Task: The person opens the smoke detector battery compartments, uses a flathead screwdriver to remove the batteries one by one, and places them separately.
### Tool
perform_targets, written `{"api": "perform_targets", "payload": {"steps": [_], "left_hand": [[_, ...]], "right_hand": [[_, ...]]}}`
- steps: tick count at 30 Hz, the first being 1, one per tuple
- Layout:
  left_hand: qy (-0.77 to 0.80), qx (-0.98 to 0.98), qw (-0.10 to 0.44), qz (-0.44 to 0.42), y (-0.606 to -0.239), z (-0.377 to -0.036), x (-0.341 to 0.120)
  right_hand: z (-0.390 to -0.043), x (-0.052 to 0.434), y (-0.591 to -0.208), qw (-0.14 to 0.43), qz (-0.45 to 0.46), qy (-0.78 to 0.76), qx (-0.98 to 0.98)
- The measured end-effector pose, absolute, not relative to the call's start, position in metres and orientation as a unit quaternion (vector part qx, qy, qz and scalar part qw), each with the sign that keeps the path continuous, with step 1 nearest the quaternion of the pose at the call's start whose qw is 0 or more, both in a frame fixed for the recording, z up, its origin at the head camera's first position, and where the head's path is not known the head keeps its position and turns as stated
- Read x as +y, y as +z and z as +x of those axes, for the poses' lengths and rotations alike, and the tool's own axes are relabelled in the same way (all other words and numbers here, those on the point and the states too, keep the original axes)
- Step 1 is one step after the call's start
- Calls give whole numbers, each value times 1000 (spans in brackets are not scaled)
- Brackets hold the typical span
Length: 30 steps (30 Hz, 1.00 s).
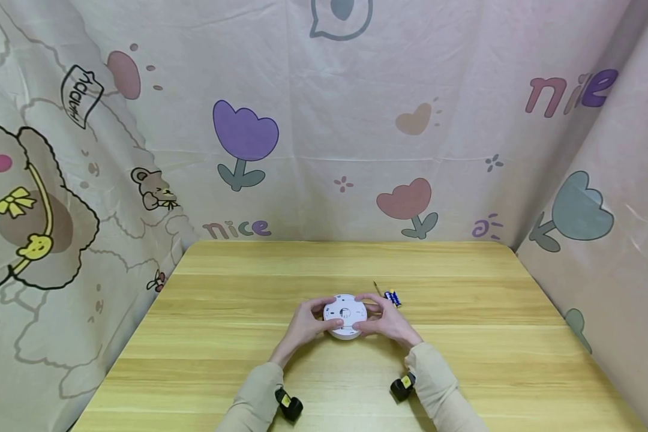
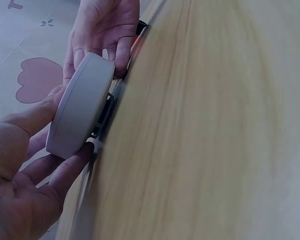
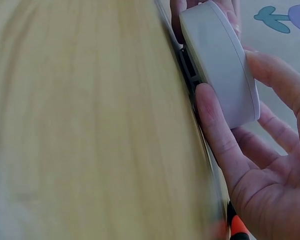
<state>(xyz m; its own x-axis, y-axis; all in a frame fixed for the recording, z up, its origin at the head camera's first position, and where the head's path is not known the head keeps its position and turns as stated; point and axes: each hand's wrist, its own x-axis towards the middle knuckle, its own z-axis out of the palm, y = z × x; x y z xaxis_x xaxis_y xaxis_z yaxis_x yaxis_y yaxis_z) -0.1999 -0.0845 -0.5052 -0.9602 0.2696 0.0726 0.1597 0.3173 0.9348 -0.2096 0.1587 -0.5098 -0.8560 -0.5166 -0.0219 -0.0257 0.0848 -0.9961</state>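
Observation:
A white round smoke detector [image 1: 351, 305] is held between both hands just above the table, its flat face with small slots and markings turned up. My left hand [image 1: 308, 321] grips its left side, thumb over the top face and fingers around the rim. On the opposite side my right hand [image 1: 386, 321] grips it likewise, thumb on the near part of the face. From the side in the left wrist view, the smoke detector [image 2: 82, 107] shows a smooth thick rim. Dark openings [image 3: 191, 67] line its underside in the right wrist view.
Beyond the right hand lies a thin-shafted screwdriver [image 1: 377, 288], its handle mostly hidden in the head view. Beside it are small blue batteries [image 1: 392, 298]. The wooden table [image 1: 221, 336] meets printed cloth [image 1: 313, 198] at its back edge.

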Motion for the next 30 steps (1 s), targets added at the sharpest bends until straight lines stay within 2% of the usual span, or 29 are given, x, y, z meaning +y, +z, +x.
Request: {"api": "perform_targets", "payload": {"steps": [30], "left_hand": [[550,819,48,153,-504,-200,-85]], "right_hand": [[-209,158,-505,172,-198,-597,758]]}}
